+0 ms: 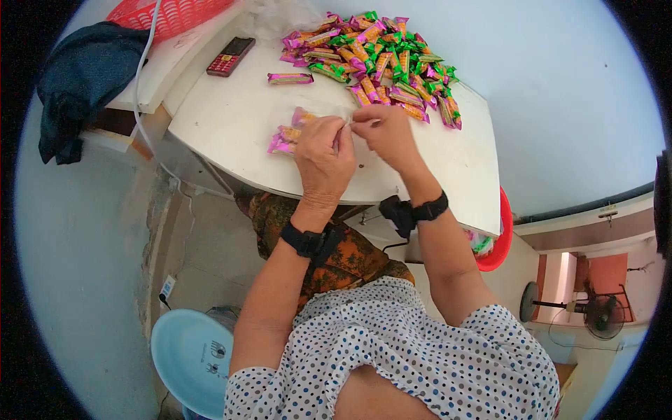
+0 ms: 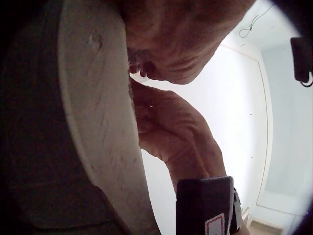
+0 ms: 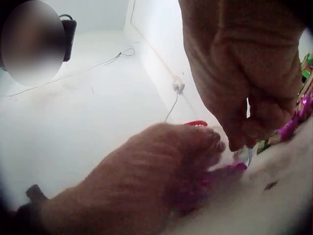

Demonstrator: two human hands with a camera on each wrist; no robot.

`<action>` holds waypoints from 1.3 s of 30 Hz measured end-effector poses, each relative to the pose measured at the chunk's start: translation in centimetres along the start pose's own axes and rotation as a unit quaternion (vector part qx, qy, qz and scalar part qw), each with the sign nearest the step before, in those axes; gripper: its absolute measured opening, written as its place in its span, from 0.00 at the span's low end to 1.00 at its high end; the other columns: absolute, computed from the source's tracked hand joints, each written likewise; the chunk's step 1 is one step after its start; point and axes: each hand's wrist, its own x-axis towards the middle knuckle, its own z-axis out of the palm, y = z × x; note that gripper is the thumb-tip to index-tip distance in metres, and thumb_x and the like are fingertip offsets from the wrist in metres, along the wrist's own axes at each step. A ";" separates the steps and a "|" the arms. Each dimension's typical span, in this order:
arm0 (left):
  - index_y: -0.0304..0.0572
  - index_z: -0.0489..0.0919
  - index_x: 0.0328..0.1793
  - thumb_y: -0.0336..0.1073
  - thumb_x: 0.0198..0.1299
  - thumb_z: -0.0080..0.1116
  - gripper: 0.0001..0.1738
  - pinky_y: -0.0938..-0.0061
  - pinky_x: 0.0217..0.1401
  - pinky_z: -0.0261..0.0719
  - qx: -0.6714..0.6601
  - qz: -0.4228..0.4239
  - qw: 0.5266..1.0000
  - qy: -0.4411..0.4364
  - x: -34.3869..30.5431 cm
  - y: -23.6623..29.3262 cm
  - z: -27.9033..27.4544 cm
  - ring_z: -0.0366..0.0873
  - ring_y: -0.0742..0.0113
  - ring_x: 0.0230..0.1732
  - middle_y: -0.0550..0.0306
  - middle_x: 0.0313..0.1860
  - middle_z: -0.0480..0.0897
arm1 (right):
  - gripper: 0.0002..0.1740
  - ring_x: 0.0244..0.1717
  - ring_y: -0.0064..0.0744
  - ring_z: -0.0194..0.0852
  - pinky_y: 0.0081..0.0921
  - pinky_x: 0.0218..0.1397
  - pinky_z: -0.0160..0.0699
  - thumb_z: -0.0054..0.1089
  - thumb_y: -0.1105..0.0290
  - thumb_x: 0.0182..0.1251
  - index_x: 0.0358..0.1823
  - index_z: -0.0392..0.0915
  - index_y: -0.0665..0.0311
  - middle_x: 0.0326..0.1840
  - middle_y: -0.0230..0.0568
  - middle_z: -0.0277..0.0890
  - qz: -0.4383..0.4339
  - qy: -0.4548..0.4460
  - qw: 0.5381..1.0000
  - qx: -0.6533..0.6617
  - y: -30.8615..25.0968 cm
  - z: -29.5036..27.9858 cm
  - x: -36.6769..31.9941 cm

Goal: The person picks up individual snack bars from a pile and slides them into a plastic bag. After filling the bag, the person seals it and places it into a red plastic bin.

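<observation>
Over the front of the white table (image 1: pixel 231 133), my left hand (image 1: pixel 325 157) and right hand (image 1: pixel 383 133) meet, fingertips nearly together. Between them they pinch the edge of a thin clear plastic bag (image 1: pixel 337 110). Pink-and-orange wrapped snack packets (image 1: pixel 283 142) show at the left hand's far side, partly hidden by it. In the right wrist view, the right hand (image 3: pixel 244 73) has thumb and finger together beside the left hand (image 3: pixel 137 166). The left wrist view shows both hands from below, their fingertips mostly hidden by the table edge (image 2: pixel 102 98).
A heap of pink and green snack packets (image 1: pixel 385 59) lies at the back, with a single packet (image 1: pixel 290 78) apart from it. A mobile phone (image 1: pixel 231 57) lies at the left. A red basket (image 1: pixel 168 17) and dark cloth (image 1: pixel 91 73) are further left; a red tub (image 1: pixel 501 245) stands below right.
</observation>
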 end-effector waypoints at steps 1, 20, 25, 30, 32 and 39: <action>0.34 0.83 0.41 0.27 0.58 0.63 0.06 0.64 0.45 0.81 0.007 -0.002 1.000 -0.002 -0.1 0.0 0.0 0.84 0.52 0.40 0.47 0.40 0.86 | 0.09 0.35 0.43 0.85 0.34 0.42 0.81 0.67 0.72 0.55 0.37 0.86 0.69 0.33 0.52 0.85 0.011 0.020 1.000 0.003 -0.1 -0.7 -0.1; 0.35 0.83 0.41 0.26 0.57 0.64 0.07 0.64 0.47 0.81 0.007 0.017 1.000 0.013 -0.1 -0.1 0.0 0.84 0.51 0.42 0.47 0.41 0.86 | 0.12 0.37 0.53 0.83 0.44 0.43 0.80 0.66 0.66 0.54 0.37 0.81 0.66 0.34 0.51 0.83 -0.017 0.074 0.974 -0.213 1.2 -5.2 -2.0; 0.35 0.83 0.41 0.26 0.57 0.64 0.06 0.64 0.48 0.81 0.004 0.014 1.000 0.024 -0.2 -0.1 0.2 0.84 0.50 0.42 0.47 0.41 0.86 | 0.12 0.28 0.31 0.79 0.29 0.35 0.78 0.69 0.70 0.54 0.39 0.82 0.67 0.29 0.44 0.82 0.058 -0.013 0.989 -0.139 -2.4 -7.5 -5.3; 0.34 0.83 0.41 0.27 0.58 0.64 0.06 0.64 0.49 0.81 0.003 0.016 1.000 0.022 -0.2 -0.1 0.2 0.84 0.51 0.43 0.47 0.41 0.87 | 0.13 0.27 0.24 0.75 0.25 0.34 0.76 0.70 0.71 0.55 0.41 0.82 0.68 0.28 0.40 0.81 0.048 -0.042 0.997 -0.048 -1.5 -6.2 -5.5; 0.34 0.83 0.41 0.27 0.59 0.64 0.06 0.64 0.50 0.81 -0.002 0.011 1.000 0.017 -0.1 -0.1 0.1 0.85 0.52 0.45 0.47 0.42 0.87 | 0.13 0.26 0.23 0.75 0.25 0.31 0.76 0.70 0.71 0.56 0.41 0.82 0.69 0.27 0.40 0.81 0.030 -0.039 0.998 -0.030 -1.1 -5.1 -5.0; 0.34 0.84 0.42 0.26 0.58 0.64 0.07 0.63 0.54 0.80 -0.002 0.017 1.000 0.010 0.0 0.0 0.1 0.84 0.50 0.48 0.45 0.44 0.86 | 0.13 0.20 0.23 0.75 0.23 0.22 0.74 0.70 0.72 0.59 0.41 0.82 0.73 0.25 0.41 0.81 0.054 -0.009 0.995 0.085 0.0 -1.3 -2.8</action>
